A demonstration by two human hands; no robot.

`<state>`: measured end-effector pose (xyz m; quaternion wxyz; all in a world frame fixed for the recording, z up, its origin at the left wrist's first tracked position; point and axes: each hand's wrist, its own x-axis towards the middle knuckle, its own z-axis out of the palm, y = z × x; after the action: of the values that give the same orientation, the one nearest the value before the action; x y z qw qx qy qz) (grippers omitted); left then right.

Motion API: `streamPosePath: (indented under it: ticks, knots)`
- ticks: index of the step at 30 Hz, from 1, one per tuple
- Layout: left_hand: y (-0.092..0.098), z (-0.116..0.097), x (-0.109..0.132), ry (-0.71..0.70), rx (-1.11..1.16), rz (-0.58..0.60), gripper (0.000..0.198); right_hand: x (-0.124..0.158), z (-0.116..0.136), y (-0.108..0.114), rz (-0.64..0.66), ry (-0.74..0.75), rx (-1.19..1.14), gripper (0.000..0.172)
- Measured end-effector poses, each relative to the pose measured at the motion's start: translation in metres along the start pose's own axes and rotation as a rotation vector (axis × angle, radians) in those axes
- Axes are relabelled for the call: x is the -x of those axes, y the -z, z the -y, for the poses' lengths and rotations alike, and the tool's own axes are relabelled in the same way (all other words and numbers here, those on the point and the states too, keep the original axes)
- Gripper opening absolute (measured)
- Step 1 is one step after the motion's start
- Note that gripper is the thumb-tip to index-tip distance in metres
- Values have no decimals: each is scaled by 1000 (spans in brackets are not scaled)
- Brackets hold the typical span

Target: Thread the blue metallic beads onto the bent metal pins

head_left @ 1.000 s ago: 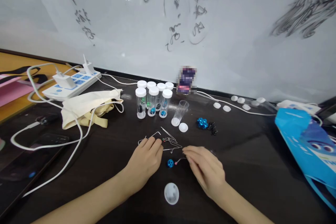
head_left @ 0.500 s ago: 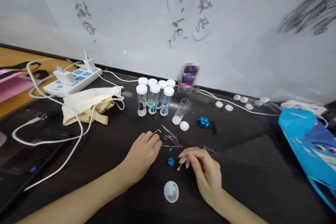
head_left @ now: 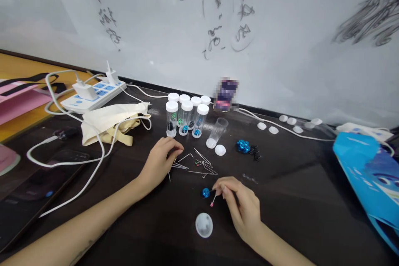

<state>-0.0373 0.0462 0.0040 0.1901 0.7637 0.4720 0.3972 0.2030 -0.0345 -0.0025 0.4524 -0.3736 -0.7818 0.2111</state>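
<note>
My right hand [head_left: 241,205] pinches a thin pin with a pink head [head_left: 213,201], right beside a small blue bead [head_left: 205,192] on the dark table. My left hand [head_left: 160,160] is curled, fingertips pinched on thin metal pins [head_left: 177,165] at the left of a loose pile of pins [head_left: 202,165]. A white cap [head_left: 204,225] lies below the bead. Beyond the pins stand several capped clear vials [head_left: 187,118] with beads inside, plus an open vial [head_left: 217,132] and its white cap [head_left: 220,150].
A heap of blue and black beads [head_left: 247,149] lies right of the vials; loose white caps [head_left: 274,126] sit by the whiteboard. A cloth bag [head_left: 114,122], white cables, a power strip [head_left: 93,93] and a phone [head_left: 46,174] are left. A blue bag [head_left: 370,174] is at right.
My left hand moved up and left, drawing some pins away from the pile. My right hand picked the pink-headed pin up and holds it near the blue bead. The view shifted slightly.
</note>
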Motion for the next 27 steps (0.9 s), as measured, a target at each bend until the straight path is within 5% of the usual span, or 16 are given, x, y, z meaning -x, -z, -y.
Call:
streamPosePath:
  ticks: [11, 17, 27]
  knots:
    - [18, 7, -8, -183, -321, 211, 18, -7, 7, -3, 45, 175, 200, 26]
    - [7, 4, -4, -205, -391, 230, 11, -6, 4, -4, 62, 151, 156, 28]
    - [-11, -21, 3, -373, -896, 320, 18, -4, 4, 6, -26, 127, 135, 30]
